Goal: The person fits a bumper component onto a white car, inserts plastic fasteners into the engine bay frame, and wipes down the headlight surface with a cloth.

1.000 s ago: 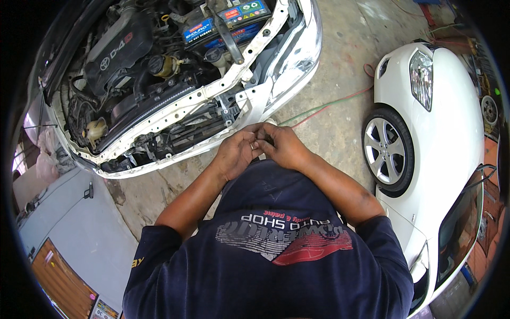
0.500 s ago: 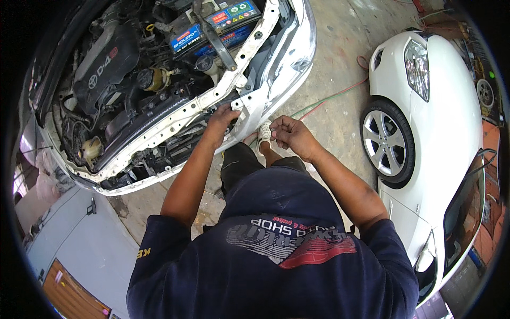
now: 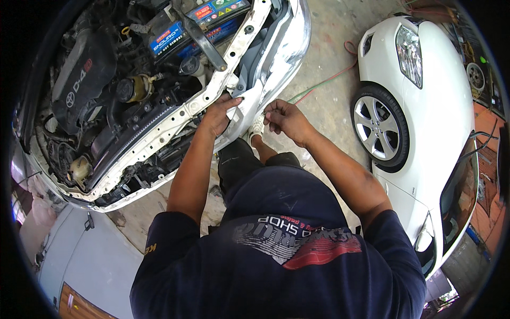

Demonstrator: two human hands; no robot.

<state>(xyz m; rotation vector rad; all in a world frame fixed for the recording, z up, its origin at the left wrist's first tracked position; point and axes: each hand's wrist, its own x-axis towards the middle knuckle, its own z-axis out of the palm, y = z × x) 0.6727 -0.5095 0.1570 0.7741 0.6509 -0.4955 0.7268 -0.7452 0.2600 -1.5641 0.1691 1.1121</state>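
Observation:
My left hand (image 3: 217,117) is at the upper edge of the white front bumper (image 3: 245,112), just below the headlight. Its thumb lies across the bumper's edge, while the fingers, partly hidden, bend into the gap behind. Right of it, my right hand (image 3: 287,122) hangs in the air close to the bumper's outer side. Those fingers are curled together in a pinch; whatever they hold, if anything, is too small to make out. A white metal crossbar (image 3: 175,118) with holes runs along the car's front, beyond my left hand.
The open engine bay shows a dark engine cover (image 3: 85,80), a blue-labelled battery (image 3: 204,26) and a yellowish reservoir (image 3: 133,87). To the right stands a white car (image 3: 435,101) with a silver wheel (image 3: 378,127). Green and red hoses (image 3: 324,94) cross the concrete floor. A grey-blue panel (image 3: 101,255) is at lower left.
My view has shifted, moving the cars left and slightly up in it. My left thumb now stretches farther over the bumper's edge. My right hand stays pinched and is slightly higher in view.

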